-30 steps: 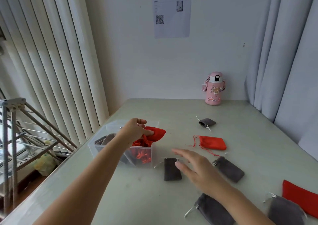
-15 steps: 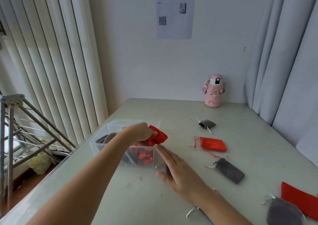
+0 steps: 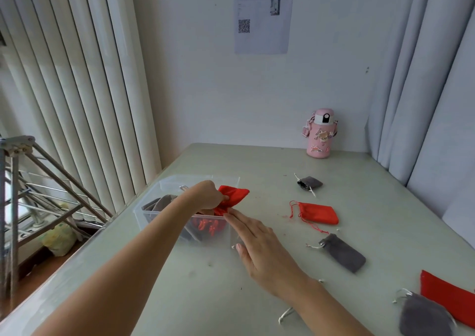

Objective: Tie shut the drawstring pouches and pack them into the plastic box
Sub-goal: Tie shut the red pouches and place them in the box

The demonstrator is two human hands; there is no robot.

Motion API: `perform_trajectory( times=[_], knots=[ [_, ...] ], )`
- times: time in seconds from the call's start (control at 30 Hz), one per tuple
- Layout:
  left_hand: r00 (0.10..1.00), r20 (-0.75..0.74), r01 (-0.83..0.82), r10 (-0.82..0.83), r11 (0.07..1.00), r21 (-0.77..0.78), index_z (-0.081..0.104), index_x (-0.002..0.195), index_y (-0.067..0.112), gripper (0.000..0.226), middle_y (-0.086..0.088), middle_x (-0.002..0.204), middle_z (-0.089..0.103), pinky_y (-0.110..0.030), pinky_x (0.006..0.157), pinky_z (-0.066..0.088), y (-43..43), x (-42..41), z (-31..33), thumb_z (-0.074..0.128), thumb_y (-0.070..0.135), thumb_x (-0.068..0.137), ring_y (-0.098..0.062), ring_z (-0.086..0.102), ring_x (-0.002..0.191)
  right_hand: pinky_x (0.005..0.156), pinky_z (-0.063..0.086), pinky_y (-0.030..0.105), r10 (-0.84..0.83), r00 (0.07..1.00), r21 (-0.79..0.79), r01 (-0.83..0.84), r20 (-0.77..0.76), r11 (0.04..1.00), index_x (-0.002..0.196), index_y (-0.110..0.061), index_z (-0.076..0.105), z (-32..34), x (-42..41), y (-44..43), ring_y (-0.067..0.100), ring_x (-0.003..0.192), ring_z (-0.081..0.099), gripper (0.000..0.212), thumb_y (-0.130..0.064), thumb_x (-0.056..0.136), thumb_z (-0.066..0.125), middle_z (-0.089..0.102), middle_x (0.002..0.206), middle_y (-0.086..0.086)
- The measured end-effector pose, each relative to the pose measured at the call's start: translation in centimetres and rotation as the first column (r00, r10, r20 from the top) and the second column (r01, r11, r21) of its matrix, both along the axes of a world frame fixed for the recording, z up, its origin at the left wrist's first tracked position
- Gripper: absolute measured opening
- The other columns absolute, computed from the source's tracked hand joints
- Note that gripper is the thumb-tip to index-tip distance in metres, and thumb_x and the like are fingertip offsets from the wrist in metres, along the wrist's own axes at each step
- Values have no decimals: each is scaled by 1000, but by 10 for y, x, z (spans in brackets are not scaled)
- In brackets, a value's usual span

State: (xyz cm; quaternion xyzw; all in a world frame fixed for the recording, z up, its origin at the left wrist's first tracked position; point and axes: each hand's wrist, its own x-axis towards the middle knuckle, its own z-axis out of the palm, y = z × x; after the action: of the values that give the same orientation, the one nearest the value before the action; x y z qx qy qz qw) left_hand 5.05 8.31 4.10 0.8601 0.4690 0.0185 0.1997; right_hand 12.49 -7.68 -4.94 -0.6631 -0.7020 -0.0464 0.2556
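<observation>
A clear plastic box (image 3: 164,189) sits at the table's left side with grey and red pouches inside. Over its right half my left hand (image 3: 209,197) grips a red drawstring pouch (image 3: 235,194) by its neck. My right hand (image 3: 259,245) lies flat with fingers apart against the box's right front corner, its fingertips touching the held pouch's neck. Loose on the table are a red pouch (image 3: 317,213), a small grey pouch (image 3: 309,182), a long grey pouch (image 3: 344,252), another grey pouch (image 3: 424,316) and a red one (image 3: 452,297) at the right edge.
A pink water bottle (image 3: 321,134) stands at the back by the wall. Curtains hang along the right side and vertical blinds on the left. A metal drying rack (image 3: 15,207) stands off the table's left edge. A white cord end (image 3: 285,315) shows under my right forearm.
My right hand slid left from the middle of the table to the box's right corner, covering the dark grey pouch that lay there. My left hand kept holding the red pouch over the box.
</observation>
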Motion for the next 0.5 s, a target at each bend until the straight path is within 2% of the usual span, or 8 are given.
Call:
perform_trajectory(
  times=[0.07, 0.17, 0.23, 0.3, 0.37, 0.43, 0.5],
  knots=[
    [999, -46, 12, -9, 998, 64, 50, 88, 7, 33, 0, 65, 45, -18, 49, 27, 4, -1, -5, 49, 39, 96, -8, 40, 57, 113, 19, 24, 4, 1000, -1, -4, -12, 1000, 152, -32, 10, 0, 0, 0, 3, 139, 19, 59, -22, 100, 36, 6, 158, -21],
    [996, -90, -3, 15, 990, 138, 49, 76, 6, 30, -1, 65, 44, -19, 52, 30, 12, -4, -12, 51, 28, 96, -9, 39, 57, 113, 22, 26, 11, 1000, -5, -11, -21, 1000, 152, -34, 9, -2, 1, 0, 3, 138, 21, 60, -21, 100, 36, 2, 157, -23],
    [994, -109, 7, 13, 983, 183, 43, 65, 9, 34, -1, 65, 44, -18, 49, 30, 16, -6, -14, 54, 24, 94, -9, 39, 55, 114, 22, 26, 17, 999, -15, -17, -27, 1000, 151, -35, 7, -2, 2, 0, 3, 138, 20, 60, -21, 100, 36, -1, 157, -24],
    [993, -117, 25, -1, 979, 203, 43, 65, 10, 31, -1, 64, 44, -16, 47, 30, 17, -8, -15, 56, 18, 92, -9, 39, 54, 114, 23, 27, 22, 999, -17, -22, -33, 1000, 151, -36, 6, -3, 2, 0, 3, 138, 21, 61, -21, 100, 36, -2, 157, -25],
    [990, -134, 66, -34, 969, 236, 49, 68, 8, 23, -2, 66, 47, -16, 46, 32, 14, -8, -15, 54, 11, 91, -10, 42, 55, 113, 24, 27, 23, 999, -24, -23, -36, 999, 151, -36, 5, -2, 1, 1, 4, 138, 22, 62, -21, 100, 36, -3, 157, -24],
    [987, -114, 139, -111, 950, 280, 56, 88, 2, 5, -6, 80, 57, -20, 53, 40, 13, -6, -16, 51, 4, 90, -15, 53, 68, 112, 26, 28, 25, 999, -25, -26, -42, 999, 151, -35, 6, -2, 1, 0, 5, 137, 24, 61, -21, 99, 36, -2, 157, -23],
    [977, -42, 212, -209, 929, 305, 49, 108, 2, 20, -9, 93, 60, -24, 59, 43, 11, -6, -14, 51, -2, 89, -20, 56, 77, 112, 28, 29, 27, 999, -24, -28, -42, 999, 151, -35, 6, -2, 1, 0, 5, 137, 25, 62, -21, 100, 36, -1, 157, -23]
  ],
)
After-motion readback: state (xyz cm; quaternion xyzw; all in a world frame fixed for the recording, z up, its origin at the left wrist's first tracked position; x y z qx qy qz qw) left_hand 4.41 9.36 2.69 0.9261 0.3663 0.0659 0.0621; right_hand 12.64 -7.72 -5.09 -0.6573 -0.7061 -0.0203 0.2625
